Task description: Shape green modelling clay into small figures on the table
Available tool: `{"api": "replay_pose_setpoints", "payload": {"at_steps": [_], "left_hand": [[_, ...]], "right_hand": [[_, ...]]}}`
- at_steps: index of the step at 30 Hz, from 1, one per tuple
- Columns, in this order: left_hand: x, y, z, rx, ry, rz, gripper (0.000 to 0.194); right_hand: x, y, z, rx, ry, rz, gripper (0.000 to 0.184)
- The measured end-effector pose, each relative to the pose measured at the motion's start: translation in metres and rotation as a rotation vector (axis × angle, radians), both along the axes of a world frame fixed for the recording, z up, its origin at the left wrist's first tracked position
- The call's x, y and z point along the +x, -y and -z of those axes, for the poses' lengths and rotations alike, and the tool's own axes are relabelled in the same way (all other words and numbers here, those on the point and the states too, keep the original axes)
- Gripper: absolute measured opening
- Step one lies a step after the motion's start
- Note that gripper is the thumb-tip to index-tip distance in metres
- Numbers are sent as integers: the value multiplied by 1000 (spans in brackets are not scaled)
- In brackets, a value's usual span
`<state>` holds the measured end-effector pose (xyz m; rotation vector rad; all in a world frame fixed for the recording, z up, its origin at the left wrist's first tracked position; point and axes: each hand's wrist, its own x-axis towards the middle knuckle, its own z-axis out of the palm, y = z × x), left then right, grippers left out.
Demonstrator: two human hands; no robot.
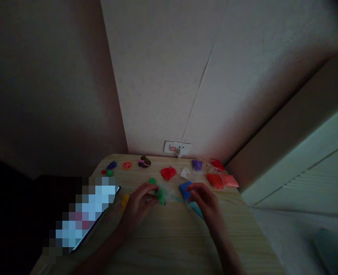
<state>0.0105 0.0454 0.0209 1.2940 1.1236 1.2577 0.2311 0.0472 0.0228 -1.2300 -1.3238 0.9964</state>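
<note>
Two bare hands working over a wooden table (171, 244). At lower centre, the left hand (138, 202) is curling its fingers beside a green lump (160, 195); whether they are pinching it cannot be told. A clear bag (171, 194) is lying just right of the lump. Right of centre, the right hand (207, 202) is bending thumb and fingers toward each other near a blue packet (184, 191); any contact between the tips is remaining unclear. A red packet (168, 173) is lying farther up; a pixelated screen (85, 215) is glowing at lower left.
</note>
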Motion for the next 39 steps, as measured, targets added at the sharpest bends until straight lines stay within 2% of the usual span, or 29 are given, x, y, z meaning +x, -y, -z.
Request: {"api": "replay_pose_setpoints", "payload": {"at_steps": [3, 6, 13, 19, 23, 31, 36, 39], "left_hand": [[-2, -1, -4, -71, 111, -3, 20], [-3, -1, -3, -141, 160, -18, 25], [-4, -3, 12, -232, 283, -53, 42], [0, -4, 12, -307, 379, -48, 52], [0, -3, 10, -302, 355, -59, 47], [-2, 1, 1, -305, 326, -44, 45], [-3, 2, -1, -296, 333, -51, 44], [-3, 3, -2, -308, 352, -55, 45]], "right_hand": [[16, -6, 6, 35, 230, 83, 17], [19, -8, 12, 93, 450, 63, 13], [-4, -5, 27, 217, 742, -17, 13], [-23, -5, 35, 236, 956, -12, 17], [-29, -6, 35, 188, 1048, 7, 11], [-32, -4, 33, 134, 1127, 25, 13], [-25, -4, 38, 128, 1090, 90, 16], [-15, -7, 42, 125, 982, 149, 16]]}}
